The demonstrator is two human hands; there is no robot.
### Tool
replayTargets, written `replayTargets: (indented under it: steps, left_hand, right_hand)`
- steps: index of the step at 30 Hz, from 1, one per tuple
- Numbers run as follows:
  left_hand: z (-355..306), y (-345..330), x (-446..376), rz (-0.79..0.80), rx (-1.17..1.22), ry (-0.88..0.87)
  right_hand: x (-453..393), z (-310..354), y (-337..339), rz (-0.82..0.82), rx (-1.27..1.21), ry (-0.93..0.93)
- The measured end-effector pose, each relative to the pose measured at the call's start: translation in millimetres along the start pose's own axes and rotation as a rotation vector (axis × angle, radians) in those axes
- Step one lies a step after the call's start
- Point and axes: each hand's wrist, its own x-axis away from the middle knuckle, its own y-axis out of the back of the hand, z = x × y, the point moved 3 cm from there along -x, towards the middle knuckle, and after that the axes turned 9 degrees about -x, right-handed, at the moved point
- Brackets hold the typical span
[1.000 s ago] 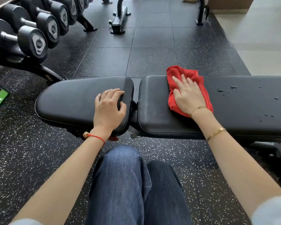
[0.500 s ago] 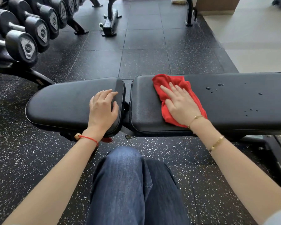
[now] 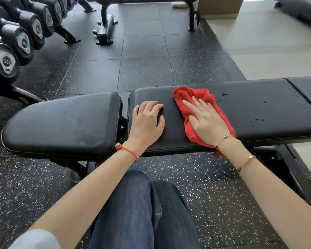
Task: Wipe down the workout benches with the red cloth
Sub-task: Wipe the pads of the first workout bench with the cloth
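— What's around the bench [image 3: 258, 112]?

— A rack of black dumbbells [image 3: 13, 44] runs along the left. Beyond the bench, on the dark speckled floor [image 3: 142, 69], stand the black feet of another machine [image 3: 105, 31]. The floor turns to pale tile at the right. Close in front are the person's knees in dark jeans [image 3: 142, 209].

— Anything between the cloth and the rest of the pad?

— Only water drops [image 3: 257, 120], scattered on the pad to the right of the cloth. To its left, the left hand [image 3: 146, 123] rests on the long pad near the gap, fingers loosely bent, gripping nothing.

— And the red cloth [image 3: 201, 97]?

— Bright red, bunched and creased, lying on the long black pad, one corner hanging over the near edge. The right hand [image 3: 206, 121] presses it flat, fingers straight and spread.

— The seat pad [image 3: 61, 123]?

— Bare, dull black, apart from both hands.
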Motion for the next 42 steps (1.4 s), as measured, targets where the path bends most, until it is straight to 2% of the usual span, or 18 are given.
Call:
replayTargets:
  steps: [4, 6, 8, 12, 15, 17, 20, 23, 25, 29, 32, 34, 39, 42]
  left_hand:
    - [-2, 0, 1, -0.048, -0.012, 0.019]
    - [-4, 2, 1, -0.058, -0.019, 0.021]
    - [-5, 2, 1, -0.059, -0.019, 0.024]
    - [-5, 2, 2, -0.058, -0.027, 0.025]
    - [-5, 1, 3, -0.052, -0.029, 0.021]
    - [-6, 1, 3, -0.048, -0.032, 0.019]
    - [-7, 1, 4, -0.049, -0.05, 0.021]
    - [-8, 2, 3, -0.055, -0.054, 0.022]
    - [-8, 2, 3, -0.057, -0.054, 0.024]
    - [-7, 1, 2, -0.057, -0.047, 0.023]
    - [-6, 0, 2, -0.061, -0.039, 0.015]
    - [-5, 0, 3, -0.067, -0.038, 0.017]
    - [-7, 0, 2, -0.065, -0.057, 0.013]
    - [-7, 2, 2, -0.075, -0.052, 0.019]
  right_hand:
    - [-49, -32, 15, -0.015, 0.058, -0.201]
    - [-67, -28, 14, -0.022, 0.072, -0.237]
    - [-68, -9, 4, -0.018, 0.075, -0.173]
    - [-17, 23, -13, 0.011, 0.049, 0.082]
    - [14, 8, -3, -0.001, 0.023, 0.107]
    - [12, -14, 7, -0.023, 0.035, 0.043]
    - [-23, -48, 22, -0.041, 0.045, -0.149]
    - [-64, -56, 29, -0.051, 0.068, -0.307]
    - [-74, -37, 20, -0.043, 0.079, -0.273]
    - [-43, 6, -5, 0.019, 0.044, -0.02]
    - [-10, -3, -3, -0.004, 0.018, 0.056]
    - [-6, -27, 8, -0.027, 0.039, 0.01]
    - [-54, -80, 38, -0.048, 0.078, -0.309]
    - [-67, -55, 26, -0.052, 0.096, -0.283]
